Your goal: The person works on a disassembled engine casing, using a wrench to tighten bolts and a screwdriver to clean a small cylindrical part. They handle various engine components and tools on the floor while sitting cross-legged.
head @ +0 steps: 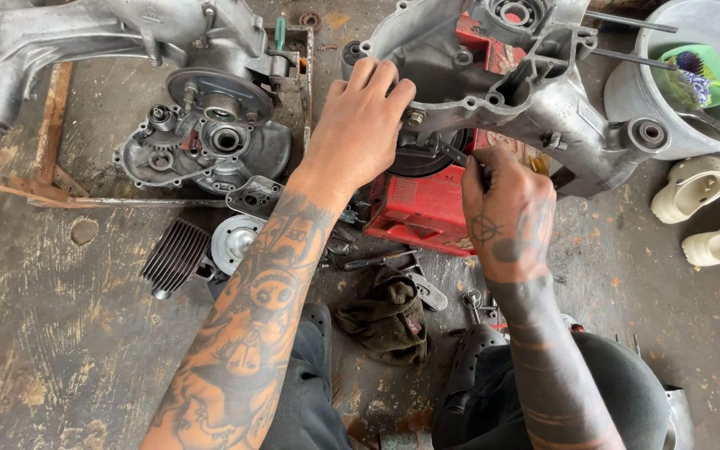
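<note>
Item: large bare-aluminium engine crankcase half, upper centre of the frame, propped on a red box-shaped metal case on the scuffed concrete floor.

Left hand: laid over the casing's lower rim, fingers curled onto the edge beside a small bolt head; grip pressed on the rim, steadying it.

Right hand: centre right, fist closed around a slim dark tool whose tip points at the casing's underside near the black round part; which kind of tool cannot be told.

Step, as judged: working a fastener or fitting on the casing's lower edge. The next move calls for a firm hold from the left hand while the tool is turned or levered squarely.

Around: second grey engine assembly, upper left; grey gear cover plate below it; black finned cylinder, left of centre; dirty dark rag, lower centre; grey plastic basin, upper right; pair of cream clogs, right edge.

In the way: loose small parts and tools under the case crowd the wrists.
</note>
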